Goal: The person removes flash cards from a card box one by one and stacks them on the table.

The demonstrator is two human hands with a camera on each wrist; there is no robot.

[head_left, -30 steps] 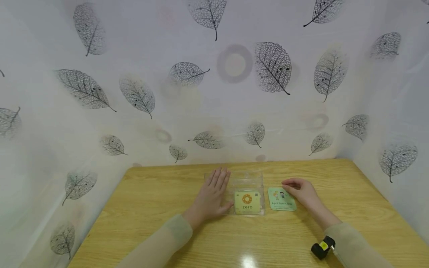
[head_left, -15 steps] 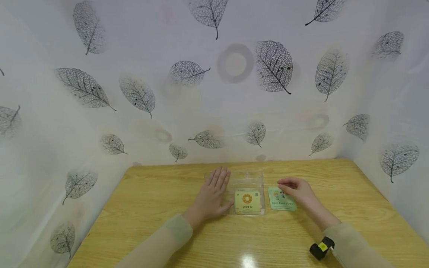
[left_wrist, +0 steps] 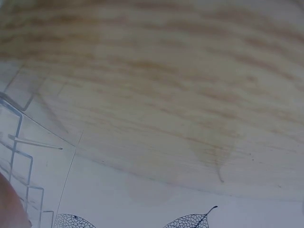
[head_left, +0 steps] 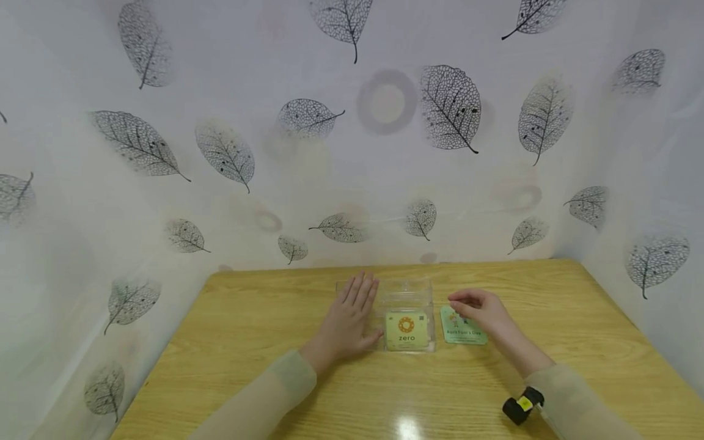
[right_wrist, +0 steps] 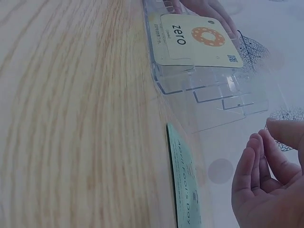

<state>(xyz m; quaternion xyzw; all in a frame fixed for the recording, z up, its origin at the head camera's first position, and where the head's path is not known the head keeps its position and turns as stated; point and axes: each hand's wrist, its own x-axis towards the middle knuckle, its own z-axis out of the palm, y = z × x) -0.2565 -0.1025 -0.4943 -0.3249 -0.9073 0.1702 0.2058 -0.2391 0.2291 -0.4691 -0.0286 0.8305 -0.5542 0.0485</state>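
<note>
My left hand rests with straight fingers on the left part of a clear stepped plastic rack. A yellow card printed "zero" with a ring picture stands in the rack's front step, just right of the left thumb. Beside the rack, a green card reading "April Fool's Day" lies on the table. My right hand hovers above the green card and hides its upper right part. In the right wrist view, the thumb and fingers curl loosely towards each other with nothing visible between them.
The wooden table ends at a white leaf-printed curtain behind and on both sides. A black wrist camera hangs at the right sleeve.
My right hand has moved a little left across the top of the green card, towards the rack. The left hand, rack and cards have stayed in place.
</note>
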